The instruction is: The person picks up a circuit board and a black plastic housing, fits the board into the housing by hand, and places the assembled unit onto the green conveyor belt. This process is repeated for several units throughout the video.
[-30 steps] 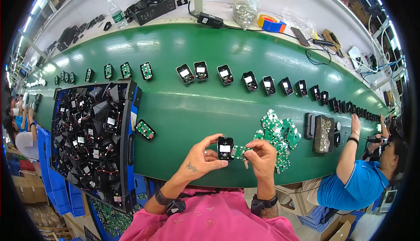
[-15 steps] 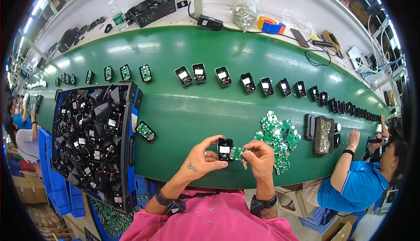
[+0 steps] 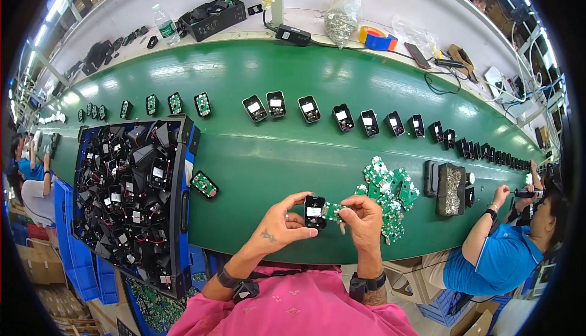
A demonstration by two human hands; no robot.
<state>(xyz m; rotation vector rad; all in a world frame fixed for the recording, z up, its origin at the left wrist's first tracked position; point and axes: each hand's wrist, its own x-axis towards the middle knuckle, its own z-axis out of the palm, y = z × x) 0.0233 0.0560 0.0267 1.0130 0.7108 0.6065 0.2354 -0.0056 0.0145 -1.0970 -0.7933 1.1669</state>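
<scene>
We see the left hand pinching a small black plastic housing with a pale rectangular window, held just above the glossy green belt's near edge. The right hand grips a flat green circuit board against it, beside a loose heap of similar boards.
</scene>
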